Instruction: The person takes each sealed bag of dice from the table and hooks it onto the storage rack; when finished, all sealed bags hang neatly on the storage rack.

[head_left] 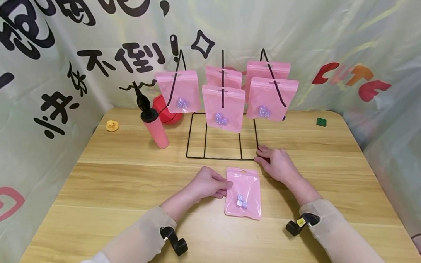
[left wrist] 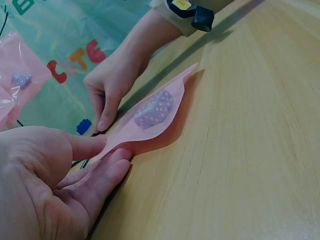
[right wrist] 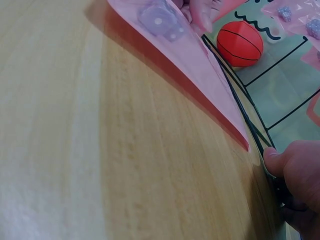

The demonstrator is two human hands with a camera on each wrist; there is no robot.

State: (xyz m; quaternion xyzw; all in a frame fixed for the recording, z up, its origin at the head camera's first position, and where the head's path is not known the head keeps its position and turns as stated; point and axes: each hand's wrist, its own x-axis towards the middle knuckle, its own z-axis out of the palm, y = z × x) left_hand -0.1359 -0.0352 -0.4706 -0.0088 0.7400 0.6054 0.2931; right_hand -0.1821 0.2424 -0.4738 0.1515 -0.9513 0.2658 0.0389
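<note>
A pink zip bag with small purple dice inside is just above the wooden table. My left hand pinches its left edge between thumb and fingers, and in the left wrist view the bag tilts up off the wood. At the front right corner of a black wire rack, my right hand grips the base wire with thumb and fingers. Several similar pink bags with dice hang from the rack's hooks, behind both hands.
Left of the rack stands a pink hand pump with a black top, beside a red ball. A yellow rubber duck sits at the back left, a green toy brick at the back right. A printed cloth hangs behind the table.
</note>
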